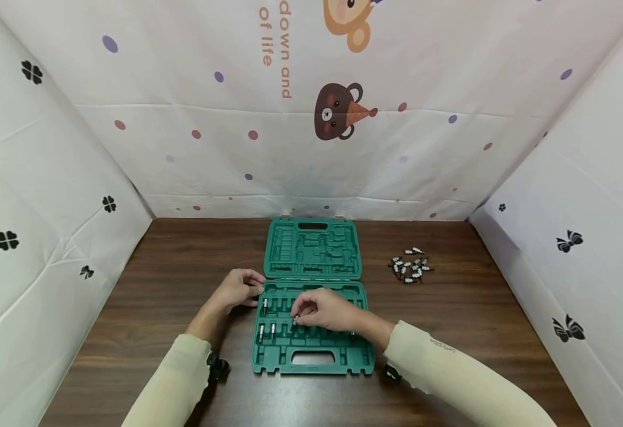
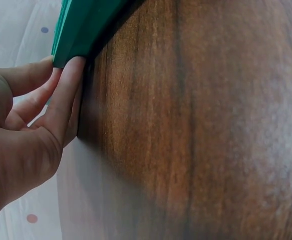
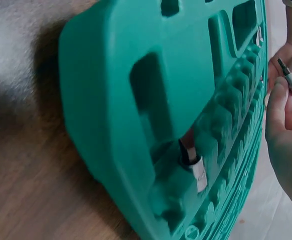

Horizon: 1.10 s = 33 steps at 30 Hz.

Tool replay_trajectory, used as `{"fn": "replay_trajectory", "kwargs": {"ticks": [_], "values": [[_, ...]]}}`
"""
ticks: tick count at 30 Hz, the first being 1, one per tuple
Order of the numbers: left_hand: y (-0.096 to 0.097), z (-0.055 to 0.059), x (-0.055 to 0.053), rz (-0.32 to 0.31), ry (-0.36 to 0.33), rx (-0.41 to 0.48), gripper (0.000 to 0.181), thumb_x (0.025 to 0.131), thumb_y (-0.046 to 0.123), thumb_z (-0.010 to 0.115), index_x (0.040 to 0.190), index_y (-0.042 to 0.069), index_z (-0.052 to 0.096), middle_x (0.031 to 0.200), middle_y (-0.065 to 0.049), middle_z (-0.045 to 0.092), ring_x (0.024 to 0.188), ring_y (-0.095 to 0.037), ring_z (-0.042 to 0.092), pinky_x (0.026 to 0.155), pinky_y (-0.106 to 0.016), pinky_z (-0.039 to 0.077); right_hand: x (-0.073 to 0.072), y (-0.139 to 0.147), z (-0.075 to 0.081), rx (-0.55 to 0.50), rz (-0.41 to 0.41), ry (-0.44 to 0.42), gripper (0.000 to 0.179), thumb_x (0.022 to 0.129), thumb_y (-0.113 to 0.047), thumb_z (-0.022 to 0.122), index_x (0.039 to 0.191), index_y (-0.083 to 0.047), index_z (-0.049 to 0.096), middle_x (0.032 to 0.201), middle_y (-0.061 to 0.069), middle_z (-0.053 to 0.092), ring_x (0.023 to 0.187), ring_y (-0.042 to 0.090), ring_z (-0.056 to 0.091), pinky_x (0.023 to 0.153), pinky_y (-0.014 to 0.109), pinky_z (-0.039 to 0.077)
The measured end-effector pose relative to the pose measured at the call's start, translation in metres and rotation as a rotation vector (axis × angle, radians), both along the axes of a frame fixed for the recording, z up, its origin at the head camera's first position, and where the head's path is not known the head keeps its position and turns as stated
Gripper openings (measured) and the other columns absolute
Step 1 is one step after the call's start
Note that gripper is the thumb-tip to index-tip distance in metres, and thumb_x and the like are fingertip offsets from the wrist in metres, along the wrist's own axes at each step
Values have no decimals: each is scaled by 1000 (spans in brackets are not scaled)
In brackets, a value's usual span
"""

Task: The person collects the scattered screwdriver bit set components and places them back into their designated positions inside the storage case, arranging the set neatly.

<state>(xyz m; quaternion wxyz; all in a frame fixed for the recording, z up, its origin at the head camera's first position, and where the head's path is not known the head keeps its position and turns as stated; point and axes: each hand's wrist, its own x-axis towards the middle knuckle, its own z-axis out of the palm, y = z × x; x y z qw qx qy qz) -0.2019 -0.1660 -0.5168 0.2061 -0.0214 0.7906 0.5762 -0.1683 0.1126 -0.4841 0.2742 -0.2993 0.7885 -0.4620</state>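
A green plastic socket case [image 1: 274, 359] lies unfolded on the table, its lid [image 1: 312, 273] laid back. My left hand [image 1: 239, 289] grips the case's left edge near the hinge, thumb and fingers meeting the green corner [image 2: 78, 35]. Over the middle of the lower half, my right hand [image 1: 324, 308] pinches a small bit socket [image 3: 289, 76] with a silver body and dark tip. Bit sockets sit in slots at the left, one at upper left [image 1: 265, 306] and two below, [image 1: 261, 333] among them. Another bit socket [image 3: 200, 175] sits in a slot at the right, partly under my right forearm.
A loose pile of bit sockets [image 1: 411, 267] lies on the brown wooden table [image 1: 194, 249], right of the lid. Printed white sheets [image 1: 210, 154] stand behind and on both sides. A cut-out handle [image 1: 313, 357] runs along the case's near edge.
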Motion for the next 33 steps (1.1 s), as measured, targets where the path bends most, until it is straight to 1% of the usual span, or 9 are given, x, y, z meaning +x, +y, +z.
{"fn": "replay_trajectory", "kwargs": {"ticks": [4, 9, 13, 18, 23, 27, 33], "values": [[0, -1, 0, 2, 2, -1, 23, 101, 0, 63, 123, -4, 66, 107, -17, 63, 83, -20, 67, 71, -37, 64, 3, -6, -2, 6, 7, 5, 7, 97, -11, 73, 104, -10, 73, 101, 1, 73, 91, 13, 70, 76, 22, 58], [1, -1, 0, -2, 3, -3, 22, 101, 0, 63, 123, -4, 66, 106, -17, 63, 83, -21, 66, 71, -37, 64, 4, -11, -5, 26, 5, 9, 7, 95, -10, 76, 102, -10, 74, 98, -1, 74, 90, 9, 71, 77, 21, 59], [1, 0, -1, -2, 6, 3, 23, 101, 0, 63, 123, -4, 66, 107, -18, 63, 84, -22, 66, 71, -37, 64, 4, -15, -5, 65, 14, 47, 7, 94, -11, 77, 101, -11, 74, 96, -5, 74, 88, 4, 69, 78, 20, 59], [1, -1, -2, 1, -2, 3, 23, 101, 0, 63, 123, -4, 66, 107, -18, 63, 83, -22, 66, 70, -37, 64, 3, -22, -7, 81, 37, 83, 7, 95, -10, 76, 101, -11, 74, 95, -5, 75, 86, 1, 69, 78, 19, 58], [1, 0, -2, -4, -4, 10, 23, 100, 0, 63, 123, -5, 65, 106, -18, 63, 84, -21, 66, 71, -37, 64, 5, -27, -8, 103, 21, 106, 6, 94, -10, 77, 97, -14, 74, 91, -6, 74, 82, -1, 68, 74, 18, 58], [0, -1, -3, 5, -9, 19, 23, 100, -2, 63, 122, -5, 66, 105, -18, 63, 84, -21, 66, 70, -36, 64, 6, -30, -7, 124, 13, 135, 5, 94, -11, 77, 96, -15, 74, 87, -8, 73, 78, -1, 66, 71, 18, 57], [0, -2, -4, 1, -12, 20, 23, 100, -1, 63, 122, -5, 65, 106, -18, 63, 83, -21, 66, 69, -36, 64, 7, -33, -6, 173, 31, 215, 5, 94, -12, 77, 95, -16, 73, 88, -9, 70, 76, -4, 63, 70, 16, 55]]}}
